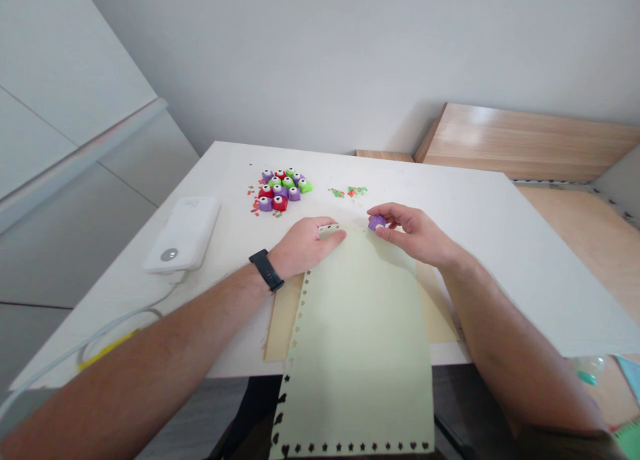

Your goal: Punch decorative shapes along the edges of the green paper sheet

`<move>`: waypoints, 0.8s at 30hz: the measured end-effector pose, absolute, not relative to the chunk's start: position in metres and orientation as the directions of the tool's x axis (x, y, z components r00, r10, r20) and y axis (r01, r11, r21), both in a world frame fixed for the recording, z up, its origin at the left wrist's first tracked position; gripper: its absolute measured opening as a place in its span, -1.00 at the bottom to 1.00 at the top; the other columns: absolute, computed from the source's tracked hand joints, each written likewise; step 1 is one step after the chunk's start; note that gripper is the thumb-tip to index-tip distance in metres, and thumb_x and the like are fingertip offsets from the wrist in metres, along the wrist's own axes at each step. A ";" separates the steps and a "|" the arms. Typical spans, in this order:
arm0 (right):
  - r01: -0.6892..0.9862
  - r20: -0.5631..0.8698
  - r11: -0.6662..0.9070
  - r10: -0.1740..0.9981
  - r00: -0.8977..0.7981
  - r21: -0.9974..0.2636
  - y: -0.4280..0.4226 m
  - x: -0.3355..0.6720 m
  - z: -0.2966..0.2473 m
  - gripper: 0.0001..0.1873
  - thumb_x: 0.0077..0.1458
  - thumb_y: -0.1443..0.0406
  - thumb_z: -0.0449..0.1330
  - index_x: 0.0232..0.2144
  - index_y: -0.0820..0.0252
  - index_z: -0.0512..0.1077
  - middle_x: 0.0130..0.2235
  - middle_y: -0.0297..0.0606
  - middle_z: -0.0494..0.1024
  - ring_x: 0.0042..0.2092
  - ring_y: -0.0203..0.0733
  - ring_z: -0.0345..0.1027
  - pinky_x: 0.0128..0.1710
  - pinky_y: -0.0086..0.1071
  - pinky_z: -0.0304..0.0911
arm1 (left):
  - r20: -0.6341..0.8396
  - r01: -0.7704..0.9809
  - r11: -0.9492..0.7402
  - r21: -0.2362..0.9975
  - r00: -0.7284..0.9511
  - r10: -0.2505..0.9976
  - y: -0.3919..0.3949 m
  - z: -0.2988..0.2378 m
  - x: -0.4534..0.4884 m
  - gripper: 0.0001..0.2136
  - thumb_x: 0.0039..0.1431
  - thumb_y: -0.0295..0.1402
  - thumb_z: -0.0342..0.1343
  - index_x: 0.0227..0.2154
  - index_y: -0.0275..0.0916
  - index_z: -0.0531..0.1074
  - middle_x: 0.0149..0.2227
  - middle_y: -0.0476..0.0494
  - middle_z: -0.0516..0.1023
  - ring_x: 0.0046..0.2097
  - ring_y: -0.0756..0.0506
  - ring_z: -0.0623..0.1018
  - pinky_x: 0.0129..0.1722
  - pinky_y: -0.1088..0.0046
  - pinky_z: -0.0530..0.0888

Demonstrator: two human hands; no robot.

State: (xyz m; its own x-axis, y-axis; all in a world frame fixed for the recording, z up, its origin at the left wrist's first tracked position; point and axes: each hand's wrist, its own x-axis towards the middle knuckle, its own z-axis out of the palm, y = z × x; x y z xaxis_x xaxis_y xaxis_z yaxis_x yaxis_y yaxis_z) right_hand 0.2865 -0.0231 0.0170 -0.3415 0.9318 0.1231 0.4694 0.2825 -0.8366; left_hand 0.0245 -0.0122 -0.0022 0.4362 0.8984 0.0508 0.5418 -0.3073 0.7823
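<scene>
A pale green sheet of paper (365, 327) lies before me, its near end hanging over the table edge. Small star and heart holes run along its left and near edges, and a few show at the far left corner. My left hand (303, 247), with a dark band on the wrist, pinches that corner, thumb on top and fingers partly hidden. At the paper's far edge, my right hand (420, 233) grips a small purple craft punch (377, 222) between thumb and fingers. Whether paper sits in its slot, I cannot tell.
Several purple, red and green craft punches (280, 188) stand grouped at the back left, with paper bits around them. More red and green bits (350, 192) lie right of them. A white power bank (185, 233) with a cable (115, 323) is left. A yellowish sheet (435, 303) lies underneath.
</scene>
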 end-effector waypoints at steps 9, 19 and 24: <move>0.485 0.133 0.291 0.933 -0.335 -0.825 -0.024 0.286 0.018 -0.63 0.19 0.18 0.29 0.04 0.07 0.52 -0.07 -0.22 0.63 -0.10 -0.08 0.45 -0.03 -0.13 0.32 | 0.038 0.515 -0.296 0.804 0.452 0.891 -0.013 -0.001 0.025 -0.64 0.30 -0.06 0.05 -0.22 -0.24 0.58 -0.22 -0.13 0.69 -0.26 -0.15 0.61 -0.27 0.40 0.48; 0.497 0.118 0.286 0.932 -0.342 -0.820 -0.025 0.284 0.018 -0.64 0.18 0.23 0.28 0.04 0.06 0.52 -0.06 -0.22 0.63 -0.09 -0.08 0.45 -0.01 -0.12 0.33 | 0.051 0.513 -0.300 0.804 0.443 0.895 -0.013 -0.001 0.025 -0.67 0.30 -0.08 0.06 -0.24 -0.23 0.58 -0.23 -0.09 0.68 -0.25 -0.15 0.61 -0.26 0.40 0.46; 0.494 0.082 0.270 0.926 -0.369 -0.827 -0.026 0.284 0.018 -0.63 0.17 0.23 0.29 0.05 0.05 0.52 -0.06 -0.22 0.63 -0.06 -0.05 0.45 0.04 -0.08 0.33 | 0.051 0.509 -0.293 0.810 0.436 0.899 -0.013 -0.001 0.025 -0.65 0.29 -0.06 0.06 -0.23 -0.23 0.59 -0.22 -0.10 0.69 -0.25 -0.15 0.61 -0.25 0.40 0.47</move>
